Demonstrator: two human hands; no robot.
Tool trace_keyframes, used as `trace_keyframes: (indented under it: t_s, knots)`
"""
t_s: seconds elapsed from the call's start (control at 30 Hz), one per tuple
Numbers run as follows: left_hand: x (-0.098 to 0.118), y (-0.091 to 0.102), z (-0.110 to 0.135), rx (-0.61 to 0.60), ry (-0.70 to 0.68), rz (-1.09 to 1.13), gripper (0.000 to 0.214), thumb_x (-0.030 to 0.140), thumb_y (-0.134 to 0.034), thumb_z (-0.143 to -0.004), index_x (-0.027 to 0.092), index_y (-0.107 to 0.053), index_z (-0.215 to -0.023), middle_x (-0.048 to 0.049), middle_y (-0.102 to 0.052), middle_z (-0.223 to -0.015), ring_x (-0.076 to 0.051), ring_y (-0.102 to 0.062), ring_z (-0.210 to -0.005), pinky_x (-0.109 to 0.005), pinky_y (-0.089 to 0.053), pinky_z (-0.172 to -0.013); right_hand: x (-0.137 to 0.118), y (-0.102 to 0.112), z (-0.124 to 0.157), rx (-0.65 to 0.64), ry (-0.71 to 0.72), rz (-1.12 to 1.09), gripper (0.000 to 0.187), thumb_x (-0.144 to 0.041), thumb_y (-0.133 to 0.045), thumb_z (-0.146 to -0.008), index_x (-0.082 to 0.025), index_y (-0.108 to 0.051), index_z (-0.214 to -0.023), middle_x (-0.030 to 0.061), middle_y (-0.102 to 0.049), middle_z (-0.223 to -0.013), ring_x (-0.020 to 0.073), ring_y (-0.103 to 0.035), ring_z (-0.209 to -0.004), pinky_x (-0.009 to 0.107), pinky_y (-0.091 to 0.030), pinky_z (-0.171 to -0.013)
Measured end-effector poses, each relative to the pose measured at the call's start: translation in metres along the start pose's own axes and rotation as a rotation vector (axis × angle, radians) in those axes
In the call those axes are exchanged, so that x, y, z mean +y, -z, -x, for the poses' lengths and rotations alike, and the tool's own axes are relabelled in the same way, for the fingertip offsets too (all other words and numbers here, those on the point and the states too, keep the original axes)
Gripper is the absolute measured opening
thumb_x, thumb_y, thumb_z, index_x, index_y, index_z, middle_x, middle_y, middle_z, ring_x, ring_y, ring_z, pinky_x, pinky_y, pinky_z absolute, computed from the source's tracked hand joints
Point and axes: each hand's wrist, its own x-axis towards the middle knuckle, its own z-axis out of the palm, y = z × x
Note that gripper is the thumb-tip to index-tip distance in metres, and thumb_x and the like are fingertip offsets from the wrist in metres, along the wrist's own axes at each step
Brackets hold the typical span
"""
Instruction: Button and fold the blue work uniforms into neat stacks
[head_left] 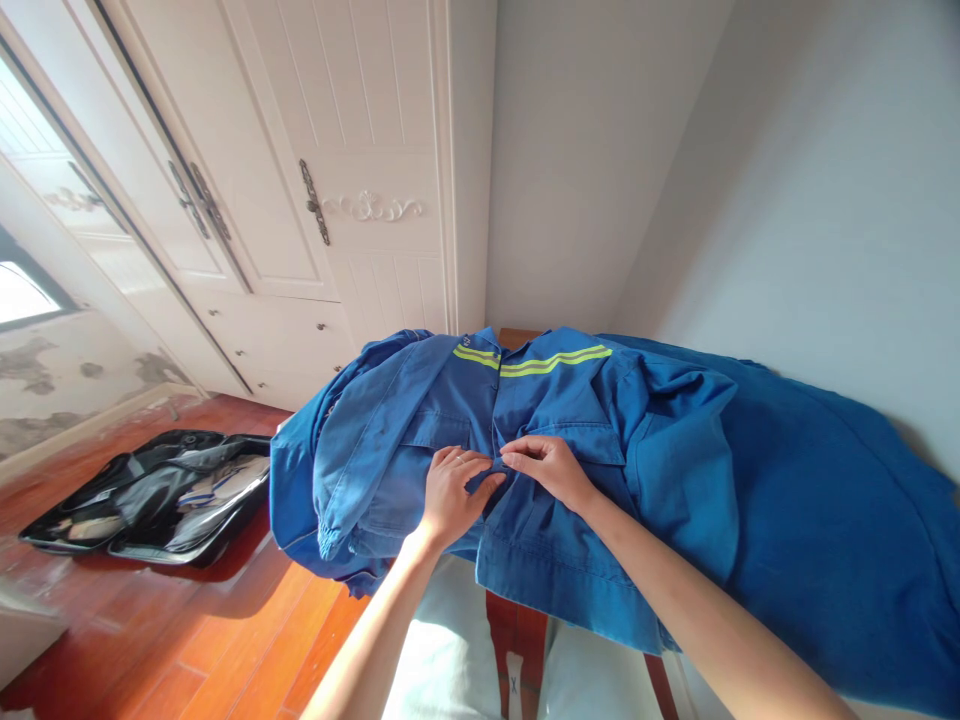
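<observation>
The blue jacket (540, 412) lies front up before the person. At mid-front of the jacket, the left hand (456, 495), half curled, and the right hand (551, 467), fingertips pinched, both hold its front edges. Above them the jacket's front appears joined; below, its edges part toward the hem, seemingly unfastened.

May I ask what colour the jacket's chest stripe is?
The stripe is yellow-green with grey; head view.

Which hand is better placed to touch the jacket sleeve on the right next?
Probably the right hand. It's on that side of the jacket, nearer the sleeve, and its forearm passes close by. The left hand is farther across, by the front opening.
</observation>
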Motion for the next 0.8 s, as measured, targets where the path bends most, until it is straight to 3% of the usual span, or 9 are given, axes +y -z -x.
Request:
trace_keyframes:
  t_s: [0.23,0.37,0.53,0.8]
  knots:
    - [-0.0021,0.0042,-0.0006,-0.063,0.005,0.048,0.008,0.032,-0.070,-0.085,0.025,-0.072,-0.085,0.0011,-0.075,-0.093,-0.019,-0.066,-0.087,-0.043,-0.037,-0.098,0.0015,-0.0009,0.0006,-0.030,0.055,0.063,0.024,-0.041,-0.072,-0.077,-0.019,-0.074,-0.087,0.0041,-0.075,-0.085,0.0220,-0.069,-0.084,0.034,-0.053,-0.080]
    - [0.0032,0.0057,-0.0044,-0.073,0.064,0.067,0.017,0.041,-0.069,-0.084,0.024,-0.072,-0.079,0.0011,-0.075,-0.086,-0.019,-0.066,-0.082,-0.042,-0.038,-0.095,0.0017,-0.0022,0.0009,-0.026,0.072,0.114,0.022,-0.039,-0.071,-0.078,-0.019,-0.075,-0.088,0.0044,-0.076,-0.088,0.0227,-0.070,-0.086,0.034,-0.053,-0.082]
    - [0.0046,0.0044,-0.0081,-0.088,0.156,0.085,0.016,0.039,-0.070,-0.083,0.025,-0.072,-0.076,0.0019,-0.075,-0.081,-0.019,-0.067,-0.080,-0.043,-0.038,-0.099,-0.0009,-0.0005,0.0020,-0.053,0.096,0.159,0.022,-0.038,-0.067,-0.082,-0.020,-0.076,-0.092,0.0051,-0.076,-0.094,0.0236,-0.070,-0.091,0.035,-0.053,-0.086]
    - [0.0003,0.0008,-0.0073,-0.071,0.171,0.052,0.009,0.033,-0.070,-0.083,0.025,-0.073,-0.078,0.0006,-0.075,-0.083,-0.021,-0.067,-0.084,-0.045,-0.038,-0.101,-0.0040,0.0041,0.0052,-0.130,0.112,0.169,0.026,-0.031,-0.070,-0.078,-0.021,-0.076,-0.101,0.0053,-0.075,-0.105,0.0258,-0.069,-0.102,0.040,-0.051,-0.096]
